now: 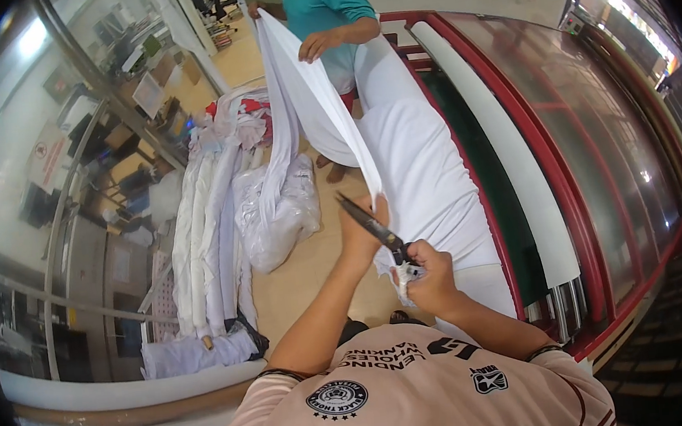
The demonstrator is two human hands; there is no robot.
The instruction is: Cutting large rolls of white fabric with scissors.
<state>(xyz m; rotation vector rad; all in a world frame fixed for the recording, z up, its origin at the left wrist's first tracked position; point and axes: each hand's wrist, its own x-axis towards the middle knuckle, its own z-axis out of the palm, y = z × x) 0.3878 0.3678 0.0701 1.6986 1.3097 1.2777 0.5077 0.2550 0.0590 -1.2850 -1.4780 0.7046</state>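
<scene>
- Right hand (pixel 432 276) clenched around scissors (pixel 371 226), tips aimed away from the body.
- Left hand (pixel 356 229) grasps white cloth (pixel 321 92); co-worker's hands (pixel 321 45) apparently tension it.

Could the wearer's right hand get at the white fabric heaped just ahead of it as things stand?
Probably yes: nothing visible lies between the right hand and the white fabric heap, though the scissors it holds would likely hamper grasping.

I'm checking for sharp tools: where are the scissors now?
In the head view, the scissors are in the right hand near the picture's middle, pointing past the left hand.
</scene>
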